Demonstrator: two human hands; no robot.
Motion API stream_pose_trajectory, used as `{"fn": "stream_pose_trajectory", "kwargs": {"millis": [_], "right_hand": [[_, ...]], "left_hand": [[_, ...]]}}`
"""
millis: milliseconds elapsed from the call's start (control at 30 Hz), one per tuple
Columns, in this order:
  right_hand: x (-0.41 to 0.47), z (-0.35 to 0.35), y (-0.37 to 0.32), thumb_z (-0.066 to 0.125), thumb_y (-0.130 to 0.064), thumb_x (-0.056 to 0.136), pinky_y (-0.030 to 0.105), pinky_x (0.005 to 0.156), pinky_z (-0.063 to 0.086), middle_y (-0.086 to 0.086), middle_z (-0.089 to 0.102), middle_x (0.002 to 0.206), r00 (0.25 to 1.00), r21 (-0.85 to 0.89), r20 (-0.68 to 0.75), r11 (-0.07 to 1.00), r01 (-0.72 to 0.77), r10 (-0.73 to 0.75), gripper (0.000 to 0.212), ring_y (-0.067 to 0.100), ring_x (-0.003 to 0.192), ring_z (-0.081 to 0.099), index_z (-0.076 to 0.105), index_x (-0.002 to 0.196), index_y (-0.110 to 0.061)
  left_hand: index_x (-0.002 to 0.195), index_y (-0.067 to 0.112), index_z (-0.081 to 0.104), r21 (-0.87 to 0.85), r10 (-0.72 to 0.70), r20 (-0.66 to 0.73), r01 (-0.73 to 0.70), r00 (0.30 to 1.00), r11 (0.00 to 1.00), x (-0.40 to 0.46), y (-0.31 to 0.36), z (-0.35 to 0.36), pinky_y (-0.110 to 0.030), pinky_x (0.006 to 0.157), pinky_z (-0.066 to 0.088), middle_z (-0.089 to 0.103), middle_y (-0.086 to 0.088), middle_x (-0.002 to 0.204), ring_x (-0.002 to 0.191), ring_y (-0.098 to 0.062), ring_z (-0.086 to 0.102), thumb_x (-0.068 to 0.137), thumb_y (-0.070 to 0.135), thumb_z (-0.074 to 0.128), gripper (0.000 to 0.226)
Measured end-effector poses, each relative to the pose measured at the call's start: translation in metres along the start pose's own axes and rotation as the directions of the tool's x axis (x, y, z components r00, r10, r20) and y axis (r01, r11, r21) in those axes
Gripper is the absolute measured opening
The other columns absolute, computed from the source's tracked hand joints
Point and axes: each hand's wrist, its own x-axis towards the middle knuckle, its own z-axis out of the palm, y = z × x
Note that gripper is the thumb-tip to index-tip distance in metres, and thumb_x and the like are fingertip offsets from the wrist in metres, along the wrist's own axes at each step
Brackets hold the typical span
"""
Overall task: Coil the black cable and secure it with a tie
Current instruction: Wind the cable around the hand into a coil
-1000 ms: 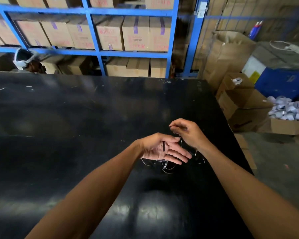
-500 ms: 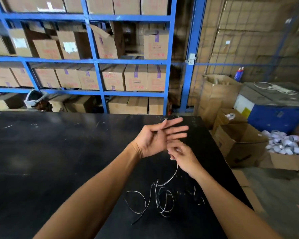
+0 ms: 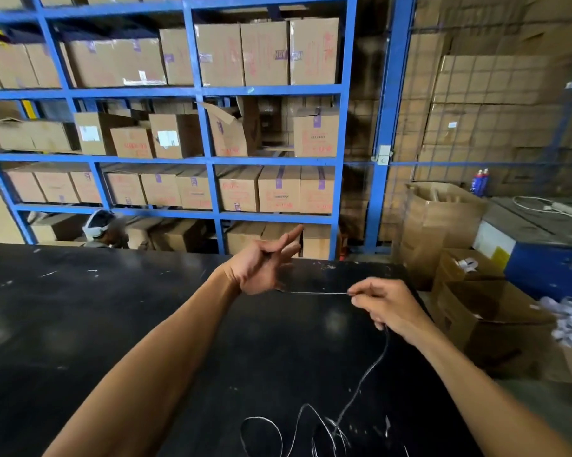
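A thin black cable (image 3: 317, 293) runs taut between my two hands above the black table (image 3: 80, 324). My left hand (image 3: 264, 265) is raised with its fingers partly spread and holds one end of the cable against the palm. My right hand (image 3: 383, 303) pinches the cable between thumb and fingers. From the right hand the cable drops down to loose loops (image 3: 297, 430) lying on the table near the front edge. No tie is visible.
Blue shelving (image 3: 212, 159) full of cardboard boxes stands behind the table. A person with a headset (image 3: 101, 227) sits behind the far edge at left. Open cardboard boxes (image 3: 475, 311) and a blue machine (image 3: 541, 258) stand at the right of the table.
My hands have moved apart, drawing a straight length of cable between them. The view has tilted up, so the loose loops now lie lower in frame.
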Motion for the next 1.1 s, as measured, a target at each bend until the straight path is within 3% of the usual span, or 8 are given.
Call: {"fn": "stream_pose_trajectory", "kwargs": {"millis": [133, 200, 300, 467, 533, 633, 900, 1100], "right_hand": [[0.038, -0.031, -0.033, 0.082, -0.017, 0.082, 0.028, 0.072, 0.052, -0.004, 0.074, 0.073, 0.976, -0.202, -0.116, 0.966, 0.160, -0.186, 0.019, 0.004, 0.067, 0.069, 0.072, 0.088, -0.032], [0.055, -0.042, -0.048, 0.087, -0.027, 0.077, 0.030, 0.076, 0.055, -0.007, 0.075, 0.072, 0.960, -0.255, -0.131, 0.945, 0.207, -0.246, 0.017, 0.005, 0.070, 0.071, 0.073, 0.087, -0.033], [0.078, -0.048, -0.057, 0.086, -0.035, 0.075, 0.036, 0.081, 0.056, -0.011, 0.074, 0.081, 0.940, -0.342, -0.116, 0.901, 0.265, -0.320, 0.013, 0.006, 0.082, 0.068, 0.077, 0.085, -0.033], [0.090, -0.029, -0.045, 0.073, -0.023, 0.091, 0.039, 0.091, 0.056, -0.017, 0.074, 0.101, 0.959, -0.157, -0.071, 0.952, 0.263, -0.276, 0.016, 0.010, 0.101, 0.067, 0.079, 0.101, -0.034], [0.082, -0.009, -0.034, 0.065, -0.021, 0.096, 0.037, 0.085, 0.058, -0.013, 0.073, 0.099, 0.971, -0.060, -0.083, 0.974, 0.219, -0.224, 0.021, 0.010, 0.089, 0.068, 0.074, 0.113, -0.030], [0.072, 0.023, -0.009, 0.057, -0.019, 0.102, 0.039, 0.063, 0.055, -0.002, 0.069, 0.077, 0.979, 0.041, 0.004, 0.978, 0.204, -0.204, 0.020, 0.011, 0.058, 0.060, 0.072, 0.103, -0.033], [0.040, 0.049, 0.026, 0.056, -0.035, 0.102, 0.015, 0.050, 0.035, -0.018, 0.055, 0.054, 0.977, 0.068, 0.170, 0.991, 0.117, -0.127, 0.022, 0.000, 0.051, 0.047, 0.074, 0.100, -0.023], [0.025, 0.007, 0.002, 0.068, -0.025, 0.096, 0.027, 0.042, 0.036, 0.005, 0.046, 0.052, 0.968, 0.155, 0.155, 0.973, 0.172, -0.196, 0.022, 0.016, 0.042, 0.042, 0.073, 0.078, -0.013]], "left_hand": [[0.148, 0.046, 0.038, 0.197, -0.169, -0.002, 0.166, 0.986, 0.966, 0.002, -0.015, 0.016, -0.063, 0.117, -0.003, 0.011, 0.001, 0.168, 0.154, -0.033, -0.001, 0.101, 0.040, 0.040, 0.047], [0.145, 0.044, 0.046, 0.197, -0.233, 0.074, 0.215, 0.970, 0.957, 0.005, -0.020, 0.026, -0.056, 0.121, 0.004, 0.030, 0.004, 0.163, 0.152, -0.027, 0.015, 0.102, 0.039, 0.042, 0.043], [0.136, 0.038, 0.054, 0.166, -0.267, 0.152, 0.242, 0.952, 0.956, 0.006, -0.020, 0.043, -0.044, 0.109, 0.028, 0.063, 0.016, 0.131, 0.131, -0.012, 0.044, 0.104, 0.037, 0.038, 0.037], [0.153, 0.038, 0.033, 0.021, -0.090, 0.310, 0.088, 0.947, 0.996, 0.003, -0.014, 0.046, -0.067, 0.114, 0.003, 0.034, -0.001, 0.160, 0.150, -0.036, 0.018, 0.103, 0.045, 0.030, 0.051], [0.156, 0.036, 0.026, -0.061, 0.018, 0.365, 0.005, 0.931, 0.998, 0.000, -0.007, 0.049, -0.069, 0.113, 0.001, 0.027, -0.008, 0.163, 0.150, -0.042, 0.013, 0.101, 0.046, 0.026, 0.056], [0.157, 0.036, 0.019, -0.256, 0.235, 0.391, -0.141, 0.890, 0.956, 0.008, 0.013, 0.052, -0.072, 0.113, -0.003, 0.011, -0.015, 0.167, 0.150, -0.048, 0.006, 0.101, 0.045, 0.025, 0.058], [0.152, 0.037, 0.036, -0.282, 0.430, -0.092, -0.438, 0.898, 0.854, 0.022, 0.068, 0.018, -0.072, 0.110, 0.014, 0.036, -0.012, 0.158, 0.144, -0.044, 0.026, 0.099, 0.047, 0.035, 0.054], [0.133, 0.031, 0.058, -0.190, 0.341, -0.255, -0.392, 0.905, 0.900, 0.015, 0.058, -0.012, -0.061, 0.106, 0.031, 0.057, -0.003, 0.126, 0.113, -0.030, 0.058, 0.101, 0.040, 0.036, 0.039]]}}
